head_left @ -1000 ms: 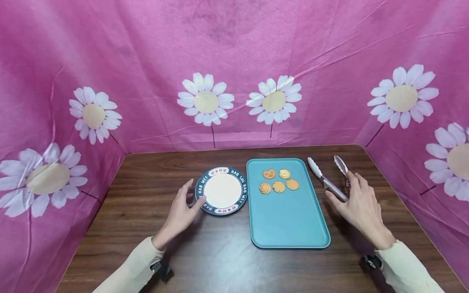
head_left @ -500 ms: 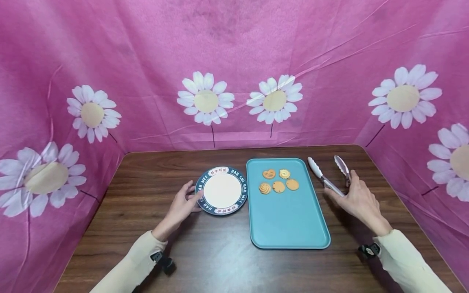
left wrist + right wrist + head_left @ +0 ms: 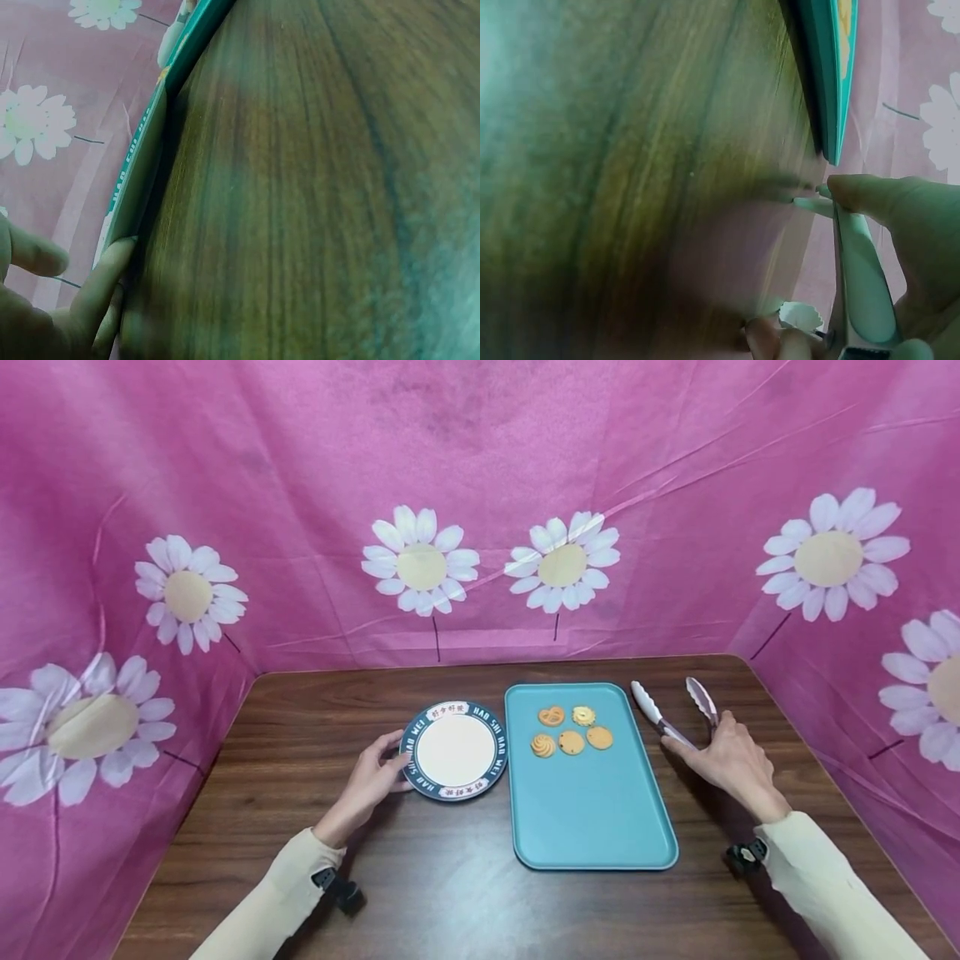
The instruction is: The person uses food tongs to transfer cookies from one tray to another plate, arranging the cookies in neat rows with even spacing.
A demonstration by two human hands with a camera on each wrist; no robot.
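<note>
My left hand (image 3: 375, 774) is at the left rim of a round plate (image 3: 456, 750) with a white centre and dark blue lettered border. In the left wrist view its fingertips (image 3: 116, 251) touch the plate's underside at the edge, while the thumb (image 3: 41, 255) stands apart above the rim. My right hand (image 3: 738, 766) grips metal tongs (image 3: 660, 722) by the handle end, thumb on one arm and fingers on the other. Their white-lined tips spread apart and point to the table's far edge. The hand hides the handle end in the head view.
A teal tray (image 3: 596, 818) lies between the plate and the tongs, close to the plate's right rim. Several cookies (image 3: 571, 742) sit in its far part. The wooden table (image 3: 300, 718) ends at a pink flowered cloth (image 3: 480, 443) behind and on both sides.
My left thumb has drawn back from over the plate to its rim, fingers now at the edge. My right hand has slid slightly left and farther down over the tongs' handle end.
</note>
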